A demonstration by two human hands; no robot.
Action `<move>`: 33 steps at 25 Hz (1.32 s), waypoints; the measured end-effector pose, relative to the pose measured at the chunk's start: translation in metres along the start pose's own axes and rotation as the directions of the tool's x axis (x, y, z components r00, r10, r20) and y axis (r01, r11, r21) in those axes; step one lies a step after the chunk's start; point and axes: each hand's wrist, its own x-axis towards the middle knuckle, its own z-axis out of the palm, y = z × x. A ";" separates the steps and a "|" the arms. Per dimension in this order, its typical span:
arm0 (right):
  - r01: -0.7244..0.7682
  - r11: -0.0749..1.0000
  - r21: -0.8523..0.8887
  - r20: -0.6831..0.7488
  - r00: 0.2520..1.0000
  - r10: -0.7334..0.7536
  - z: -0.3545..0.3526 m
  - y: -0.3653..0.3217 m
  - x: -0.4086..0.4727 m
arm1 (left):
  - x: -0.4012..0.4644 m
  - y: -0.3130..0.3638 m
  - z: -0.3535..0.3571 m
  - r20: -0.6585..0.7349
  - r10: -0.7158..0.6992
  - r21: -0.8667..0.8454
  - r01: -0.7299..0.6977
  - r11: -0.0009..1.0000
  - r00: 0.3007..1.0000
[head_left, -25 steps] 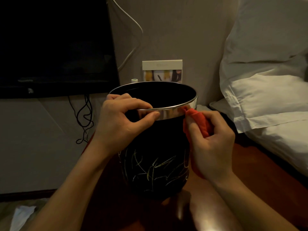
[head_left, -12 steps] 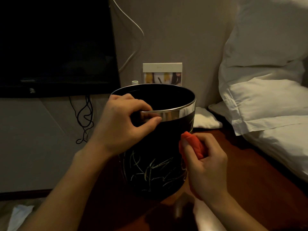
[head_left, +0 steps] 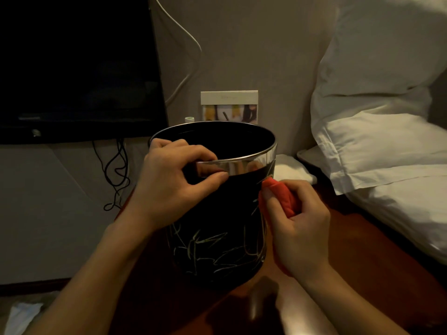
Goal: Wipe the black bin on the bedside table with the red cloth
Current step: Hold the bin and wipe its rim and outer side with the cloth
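red cloth (head_left: 278, 198) has risen up black bin (head_left: 217, 238) wall, between both hands.

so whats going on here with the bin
A person is wiping a black bin that stands on a wooden bedside table. The left hand grips the bin's shiny metal rim to steady it, fingers hooked inside. The right hand holds a bunched red cloth against the bin's upper right side, just below the rim.
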 end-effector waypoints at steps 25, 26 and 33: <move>-0.015 1.000 0.020 0.099 0.995 0.013 0.018 0.000 -0.041 | -0.002 -0.006 0.004 -0.070 -0.046 -0.048 0.042 0.998 0.997; 0.004 1.000 0.011 0.079 0.997 -0.005 0.018 -0.001 -0.034 | -0.001 -0.007 0.004 -0.069 -0.059 -0.048 0.055 0.997 0.996; -0.020 0.999 0.041 -0.043 0.999 0.022 0.015 0.000 -0.008 | 0.000 -0.008 0.003 -0.070 -0.054 -0.046 0.051 0.998 0.996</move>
